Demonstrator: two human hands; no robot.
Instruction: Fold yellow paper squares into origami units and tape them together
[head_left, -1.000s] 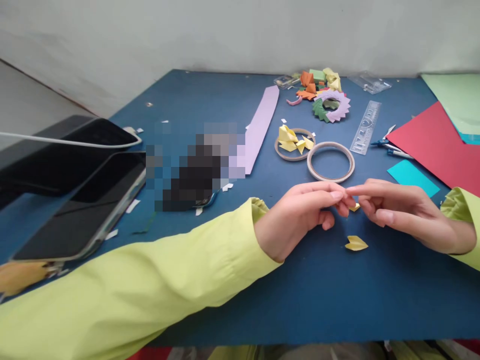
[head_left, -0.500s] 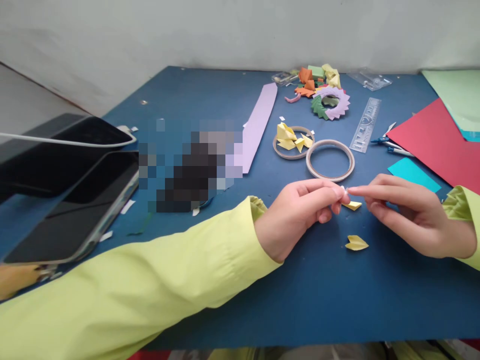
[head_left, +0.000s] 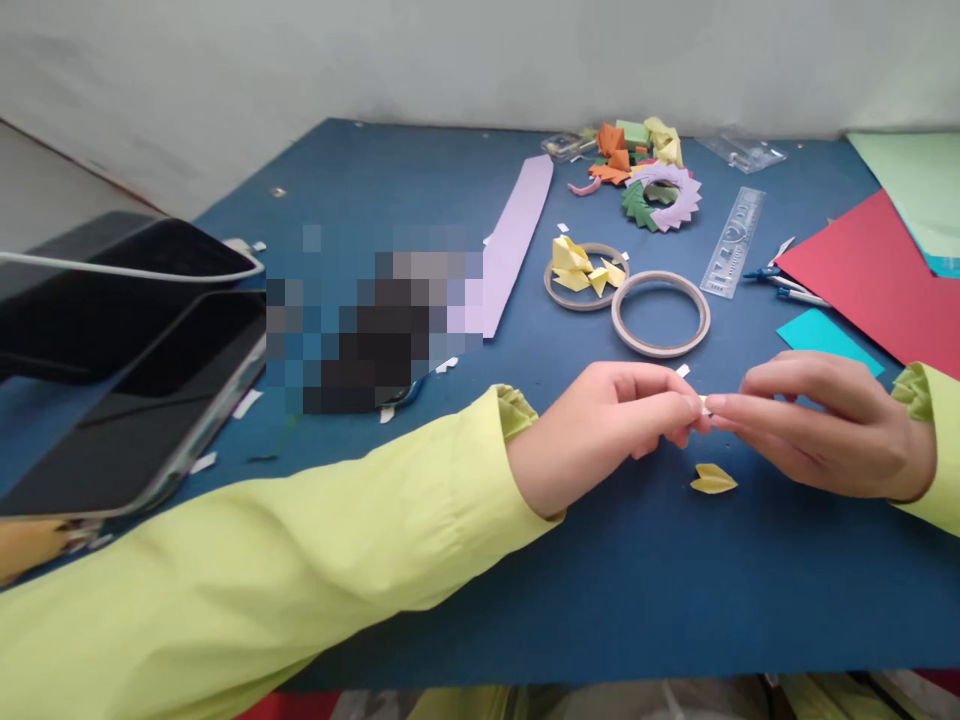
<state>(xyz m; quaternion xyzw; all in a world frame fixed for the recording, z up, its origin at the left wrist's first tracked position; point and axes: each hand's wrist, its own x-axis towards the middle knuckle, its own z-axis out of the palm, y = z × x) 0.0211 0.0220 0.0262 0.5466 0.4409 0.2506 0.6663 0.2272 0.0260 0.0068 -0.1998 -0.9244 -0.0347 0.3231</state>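
My left hand [head_left: 619, 408] pinches a small yellow folded paper piece [head_left: 704, 404] between thumb and fingers. From the other side, my right hand [head_left: 829, 425] closes its fingertips on the same piece, and most of it is hidden by the fingers. Below the hands, a second yellow folded piece [head_left: 714, 479], shaped like a pointed leaf, lies on the blue table [head_left: 600, 600]. A white paper scrap [head_left: 682, 371] rests just beyond my left fingertips.
Two tape rolls [head_left: 660, 350] lie beyond the hands, one with yellow folded pieces [head_left: 571, 256] in it. A clear ruler [head_left: 733, 243], red paper [head_left: 862, 255] and a blue paper piece [head_left: 829, 342] are to the right. A phone [head_left: 150, 400] lies left; a purple-green paper ring [head_left: 682, 205] lies farther back.
The white scrap at my left fingertips now lies on the table. The yellow piece that lay beneath my hands is now between my fingertips, and my right fingers have closed on it.
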